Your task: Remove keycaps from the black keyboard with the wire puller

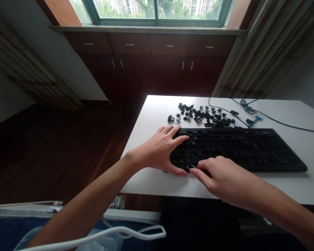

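From the head view, the left hand (159,150) is lying flat and open across the left end of the black keyboard (238,148), bracing it on the white tabletop (157,111) and grasping nothing. The right hand (222,179) is pinching a thin wire keycap puller (191,167) in a closed grip at the keyboard's front edge, about seven o'clock. Loose keycaps (204,116) are lying at twelve o'clock, beside a cable (251,109). Judging by this, key removal is underway; seating the loop under a cap is likely needing care.
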The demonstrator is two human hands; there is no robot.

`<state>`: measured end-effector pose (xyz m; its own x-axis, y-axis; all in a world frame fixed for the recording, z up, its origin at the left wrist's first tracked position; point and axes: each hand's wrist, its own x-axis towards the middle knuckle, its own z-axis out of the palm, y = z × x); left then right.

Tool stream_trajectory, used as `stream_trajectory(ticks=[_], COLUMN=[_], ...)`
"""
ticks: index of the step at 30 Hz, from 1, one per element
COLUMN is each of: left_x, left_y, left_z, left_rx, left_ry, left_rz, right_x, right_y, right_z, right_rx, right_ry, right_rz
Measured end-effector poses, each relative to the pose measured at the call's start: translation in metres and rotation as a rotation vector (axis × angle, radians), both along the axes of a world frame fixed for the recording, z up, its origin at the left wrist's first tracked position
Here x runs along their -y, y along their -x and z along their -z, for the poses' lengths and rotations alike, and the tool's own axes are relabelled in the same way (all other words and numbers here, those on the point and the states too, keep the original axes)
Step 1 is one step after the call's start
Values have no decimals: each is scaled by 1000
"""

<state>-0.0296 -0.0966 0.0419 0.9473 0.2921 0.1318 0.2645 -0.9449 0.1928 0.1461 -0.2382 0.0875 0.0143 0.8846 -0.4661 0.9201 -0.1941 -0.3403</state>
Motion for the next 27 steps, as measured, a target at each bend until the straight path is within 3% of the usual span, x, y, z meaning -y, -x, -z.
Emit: stream_trajectory(ticks=[4, 9, 12, 18, 24, 27], left_x=[0, 0, 1, 0, 0, 0], left_y=[1, 2, 2, 1, 2, 2], left_z=[2, 3, 4, 4, 3, 3], left_rx=[26, 45, 52, 37, 33, 35], left_ry=[3, 7, 12, 19, 37, 41], left_rz=[2, -9, -11, -10, -8, -2], right_x=[-18, -24, -15, 1, 1, -9], right_y=[-7, -1, 8, 21, 32, 26], right_z=[-10, -11, -3, 10, 9, 0], right_rx=[60, 195, 264, 208, 200, 119], right_ry=[64, 86, 29, -70, -54, 41], right_rz=[-164, -238, -192, -73, -54, -30])
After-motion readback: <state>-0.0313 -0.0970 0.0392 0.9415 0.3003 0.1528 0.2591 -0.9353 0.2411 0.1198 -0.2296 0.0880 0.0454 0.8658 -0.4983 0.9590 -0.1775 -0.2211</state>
